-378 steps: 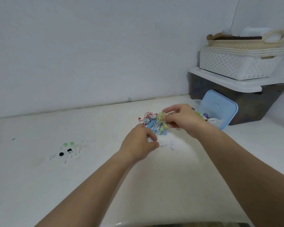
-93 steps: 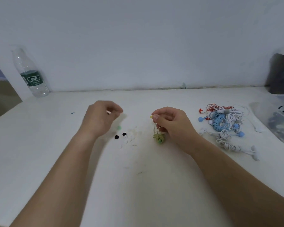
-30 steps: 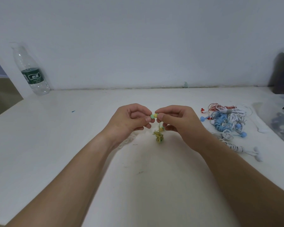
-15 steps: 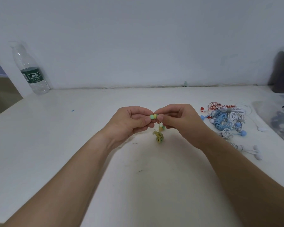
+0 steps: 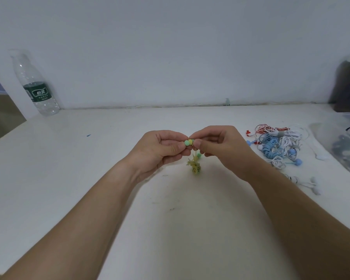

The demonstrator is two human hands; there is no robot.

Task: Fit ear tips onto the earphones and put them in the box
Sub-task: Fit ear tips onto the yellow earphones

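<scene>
left hand: fingers curled, thumb and forefinger pinch green ear tip, held above table
right hand: fingers curled, pinches yellow earbud right beside the tip
hands: together at mid-frame, fingertips nearly touching, tip and earbud pressed end to end between them
seating: can't tell if tip is fully on
cable: yellow-green bundle hangs below the pinch, lower end on or just above table; second green-tipped bud dangles under right hand
earphone pile: red, blue, white, coiled on table, right of right hand, apart from it
box: clear, far right edge, past the pile, some dark items inside
water bottle: far left by wall, upright
</scene>
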